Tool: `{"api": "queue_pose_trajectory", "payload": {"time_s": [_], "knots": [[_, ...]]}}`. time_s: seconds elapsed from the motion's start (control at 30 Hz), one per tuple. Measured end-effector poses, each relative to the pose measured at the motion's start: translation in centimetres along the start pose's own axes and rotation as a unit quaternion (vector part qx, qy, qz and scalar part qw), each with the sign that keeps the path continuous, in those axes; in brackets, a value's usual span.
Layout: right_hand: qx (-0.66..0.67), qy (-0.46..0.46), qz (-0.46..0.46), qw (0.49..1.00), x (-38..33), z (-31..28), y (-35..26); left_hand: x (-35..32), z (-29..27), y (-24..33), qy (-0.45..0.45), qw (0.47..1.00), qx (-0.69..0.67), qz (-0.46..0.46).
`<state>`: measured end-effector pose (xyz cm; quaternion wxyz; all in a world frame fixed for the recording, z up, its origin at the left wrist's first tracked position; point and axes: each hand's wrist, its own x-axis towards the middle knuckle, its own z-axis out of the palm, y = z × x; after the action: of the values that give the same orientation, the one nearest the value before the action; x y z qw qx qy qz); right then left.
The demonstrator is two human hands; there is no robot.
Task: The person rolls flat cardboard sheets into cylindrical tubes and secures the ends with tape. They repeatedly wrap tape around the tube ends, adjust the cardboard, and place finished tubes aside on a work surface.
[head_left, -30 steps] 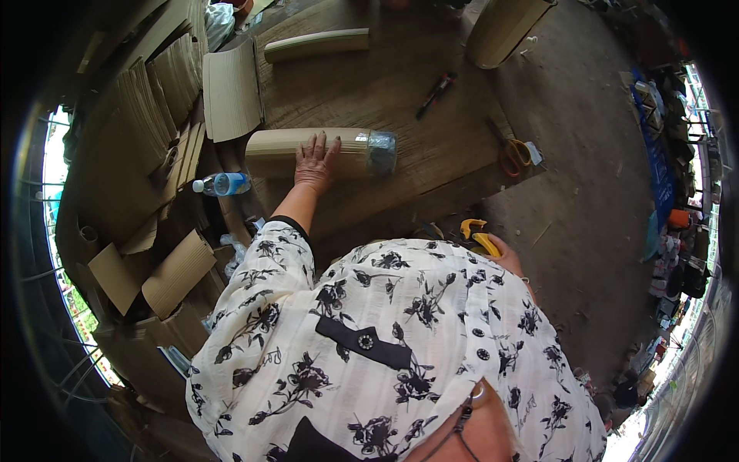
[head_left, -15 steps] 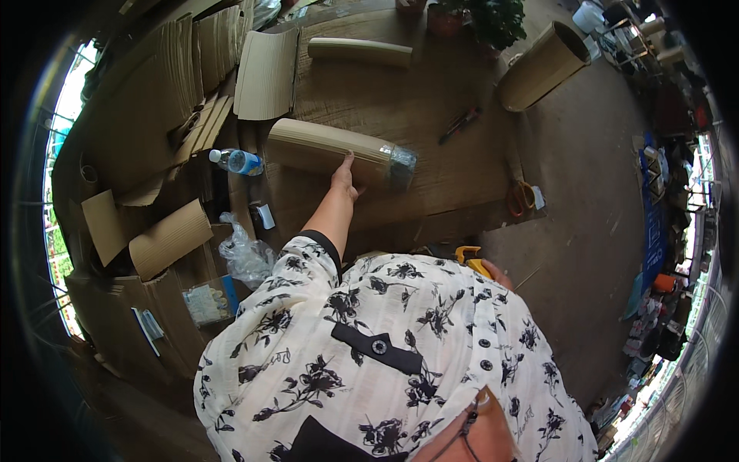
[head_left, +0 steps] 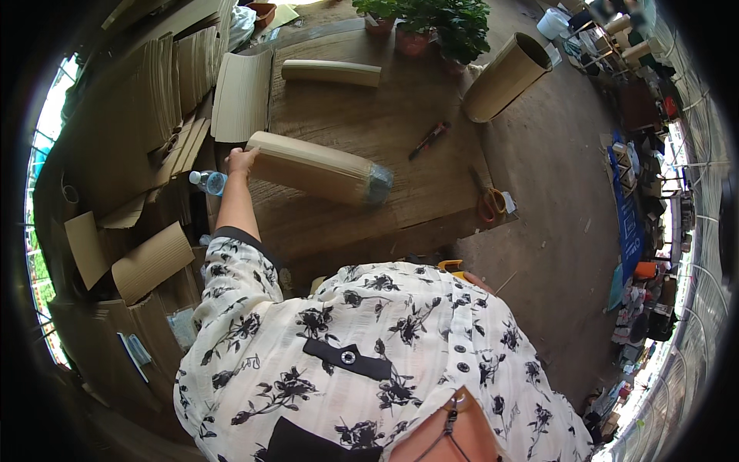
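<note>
A rolled bundle of ribbed cardboard (head_left: 308,165) lies slantwise on the brown table, with clear tape (head_left: 378,185) wrapped round its right end. My left hand (head_left: 241,160) is closed at the left end of this roll, its fingers against the edge. Close to my body, my right hand (head_left: 479,282) shows only in part beside a yellow tool (head_left: 453,267). It seems to grip that tool, but my shirt hides most of both. A bottle with a blue label (head_left: 208,182) is just left of my left forearm.
Scissors (head_left: 491,205) and a red-and-black cutter (head_left: 429,141) lie on the table's right part. A cardboard tube (head_left: 508,78) stands near the far right corner. Potted plants (head_left: 412,40) are at the back. Cardboard sheets (head_left: 242,96) and a thin roll (head_left: 331,72) lie beyond the bundle.
My left hand has slid from the middle of the cardboard roll to its left end. The view has shifted a little; the roll's position on the table looks much the same.
</note>
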<state>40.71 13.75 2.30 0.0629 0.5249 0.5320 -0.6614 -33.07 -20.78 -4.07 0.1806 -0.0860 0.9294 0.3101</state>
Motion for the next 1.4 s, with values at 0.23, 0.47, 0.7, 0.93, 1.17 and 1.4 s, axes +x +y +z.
{"api": "queue_pose_trajectory", "payload": {"time_s": [0.23, 0.47, 0.7, 0.93, 1.17, 1.4], "knots": [[-0.266, 0.018, -0.079, 0.961, 2.4, 2.4, -4.8, -15.1, -5.0, 16.8, -0.062, 0.943, -0.12, 0.305], [-0.35, 0.029, -0.138, 0.926, 3.4, 5.2, -12.3, -28.9, -3.8, 27.1, 0.005, 0.839, -0.022, 0.544], [-0.016, -0.003, -0.286, 0.958, 3.6, 3.7, -18.8, -40.6, -3.7, 23.7, -0.008, 0.661, -0.047, 0.749], [0.057, -0.011, -0.353, 0.934, 8.2, 5.6, -26.2, -38.7, -4.4, 22.2, 0.126, 0.772, -0.107, 0.613], [0.079, -0.082, -0.338, 0.934, 10.0, 8.0, -26.5, -31.6, -6.4, 25.9, -0.046, 0.88, 0.055, 0.469], [0.053, -0.104, -0.315, 0.942, 12.3, 7.6, -23.6, -32.6, -7.6, 27.2, -0.148, 0.907, 0.042, 0.391]]}}
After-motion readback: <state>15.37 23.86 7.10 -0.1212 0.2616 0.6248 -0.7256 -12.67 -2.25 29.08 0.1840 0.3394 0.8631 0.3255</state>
